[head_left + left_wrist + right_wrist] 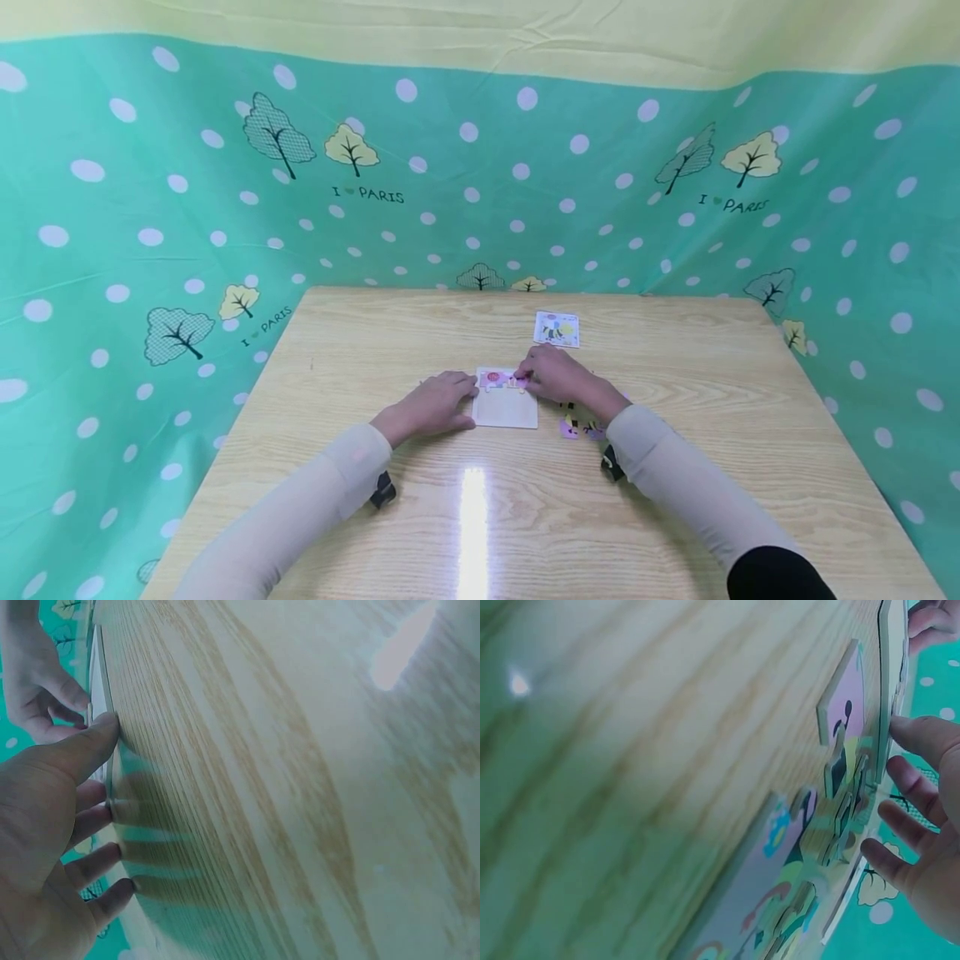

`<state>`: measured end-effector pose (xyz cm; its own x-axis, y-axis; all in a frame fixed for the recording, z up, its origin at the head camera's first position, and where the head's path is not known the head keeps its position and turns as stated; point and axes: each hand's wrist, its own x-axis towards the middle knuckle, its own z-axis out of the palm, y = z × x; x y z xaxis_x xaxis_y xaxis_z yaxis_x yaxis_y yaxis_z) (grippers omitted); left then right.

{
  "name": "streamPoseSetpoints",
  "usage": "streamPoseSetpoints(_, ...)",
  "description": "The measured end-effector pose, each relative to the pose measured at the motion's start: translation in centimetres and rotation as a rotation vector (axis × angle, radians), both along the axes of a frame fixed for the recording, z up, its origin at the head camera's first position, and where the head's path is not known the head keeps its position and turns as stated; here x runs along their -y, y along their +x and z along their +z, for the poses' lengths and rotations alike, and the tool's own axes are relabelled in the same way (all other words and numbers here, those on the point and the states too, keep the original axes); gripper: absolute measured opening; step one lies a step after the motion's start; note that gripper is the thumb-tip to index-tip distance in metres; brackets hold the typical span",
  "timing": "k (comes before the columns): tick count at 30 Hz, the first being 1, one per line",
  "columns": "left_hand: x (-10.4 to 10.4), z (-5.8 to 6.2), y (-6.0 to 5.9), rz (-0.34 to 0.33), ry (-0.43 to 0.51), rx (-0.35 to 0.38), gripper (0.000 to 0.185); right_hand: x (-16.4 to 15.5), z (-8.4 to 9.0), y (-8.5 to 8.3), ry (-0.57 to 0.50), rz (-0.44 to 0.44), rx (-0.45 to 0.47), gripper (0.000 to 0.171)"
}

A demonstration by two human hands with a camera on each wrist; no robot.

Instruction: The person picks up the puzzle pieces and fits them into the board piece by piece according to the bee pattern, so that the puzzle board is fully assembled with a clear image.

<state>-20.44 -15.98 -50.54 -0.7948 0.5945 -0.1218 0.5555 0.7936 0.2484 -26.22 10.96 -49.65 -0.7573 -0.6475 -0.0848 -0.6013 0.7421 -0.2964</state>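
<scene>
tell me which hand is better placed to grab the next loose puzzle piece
Probably the right hand: the loose pieces lie on its side, while the left hand is across the board from them.

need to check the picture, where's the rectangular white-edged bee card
In the head view, the rectangular white-edged bee card lies right of centre on the pale wooden table, just beyond the right hand.

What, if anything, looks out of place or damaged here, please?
Nothing stands out as odd or damaged. The loose puzzle pieces lie scattered to the right of the puzzle board, which seems ordinary while it is only partly filled.
</scene>
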Motion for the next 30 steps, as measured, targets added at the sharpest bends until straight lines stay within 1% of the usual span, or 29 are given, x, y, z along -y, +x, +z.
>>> streamPoseSetpoints(6, 0.0, 0.0, 0.0, -0.001, -0.001, 0.001, 0.062, -0.1, 0.0, 0.0, 0.017, 0.016, 0.004, 0.025)
streamPoseSetpoints(13, 0.0, -0.1, 0.1, -0.002, 0.007, -0.002, 0.061, -0.6, 0.6, 0.1, 0.015, 0.034, -0.016, 0.029)
streamPoseSetpoints(21, -0.1, -0.1, 0.1, -0.016, 0.003, -0.015, 0.062, -2.2, 1.1, 1.0, -0.049, -0.011, -0.01, 0.034)
streamPoseSetpoints(30, 0.0, 0.1, 0.1, -0.001, -0.008, -0.006, 0.062, -4.5, 1.3, 1.8, -0.059, -0.038, -0.004, 0.037)
